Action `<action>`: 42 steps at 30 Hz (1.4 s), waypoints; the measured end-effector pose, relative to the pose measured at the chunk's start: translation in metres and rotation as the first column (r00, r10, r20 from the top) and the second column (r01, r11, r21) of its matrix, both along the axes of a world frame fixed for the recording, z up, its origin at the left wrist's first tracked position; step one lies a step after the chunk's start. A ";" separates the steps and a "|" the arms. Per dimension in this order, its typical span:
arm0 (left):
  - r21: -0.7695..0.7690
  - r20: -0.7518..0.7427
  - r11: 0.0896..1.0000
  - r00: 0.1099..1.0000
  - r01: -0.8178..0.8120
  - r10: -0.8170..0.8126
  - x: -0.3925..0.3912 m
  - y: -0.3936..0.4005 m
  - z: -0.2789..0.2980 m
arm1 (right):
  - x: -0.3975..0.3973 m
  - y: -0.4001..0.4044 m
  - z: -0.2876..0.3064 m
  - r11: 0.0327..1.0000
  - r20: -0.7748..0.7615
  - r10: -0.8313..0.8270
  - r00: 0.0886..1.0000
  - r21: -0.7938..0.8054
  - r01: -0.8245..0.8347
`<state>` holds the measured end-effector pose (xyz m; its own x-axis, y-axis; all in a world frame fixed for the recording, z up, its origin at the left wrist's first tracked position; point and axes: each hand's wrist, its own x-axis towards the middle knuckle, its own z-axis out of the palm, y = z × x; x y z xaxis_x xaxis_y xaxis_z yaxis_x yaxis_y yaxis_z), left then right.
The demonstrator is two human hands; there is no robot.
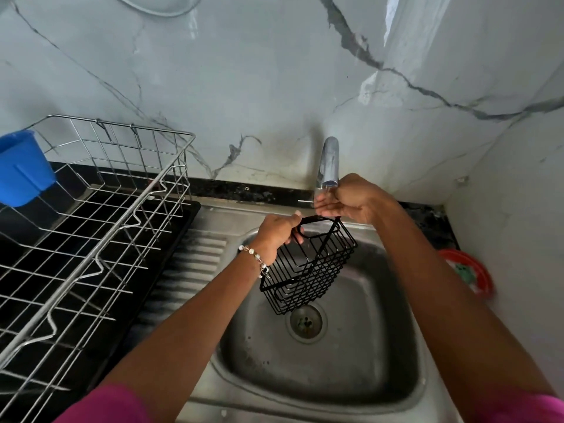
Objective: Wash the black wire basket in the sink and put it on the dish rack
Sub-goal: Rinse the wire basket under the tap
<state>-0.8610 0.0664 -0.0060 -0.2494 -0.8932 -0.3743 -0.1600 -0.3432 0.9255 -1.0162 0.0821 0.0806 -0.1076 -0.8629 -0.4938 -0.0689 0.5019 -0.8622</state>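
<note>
Your left hand (pixel 279 228) grips the near-left rim of the black wire basket (pixel 308 267), fingers curled round the top wire. Your right hand (pixel 351 199) is at the far rim, fingers curled and pinching the top wire just under the spout of the chrome tap (pixel 329 161); whether that hand touches the spout cannot be told. The basket hangs tilted above the steel sink (pixel 375 340), its lower corner just over the drain (pixel 306 321), clear of the basin floor. No running water can be made out. The wire dish rack (pixel 100 227) stands to the left on a black tray (pixel 171 251), beside the sink's ribbed drainboard (pixel 198 254). A blue plastic cup (pixel 23 169) hangs on the rack's far-left side. A red round object (pixel 476 273), blurred, lies at the sink's right edge by the marble wall (pixel 244 87). A bead bracelet (pixel 254 254) sits on your left wrist.
</note>
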 end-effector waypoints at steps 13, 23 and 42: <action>-0.009 0.004 0.998 0.998 0.058 -0.058 -0.005 -0.001 -0.004 | -0.010 0.002 -0.012 0.995 0.187 -0.097 0.978 -0.005 0.100; -0.008 -0.032 0.982 0.981 0.190 -0.190 -0.006 0.004 -0.005 | -0.010 0.007 -0.012 0.999 0.195 -0.045 0.980 0.005 0.045; 0.080 -0.066 0.966 0.966 -0.245 0.250 0.014 0.001 0.001 | -0.013 -0.005 -0.022 0.995 0.102 -0.097 0.990 0.036 0.094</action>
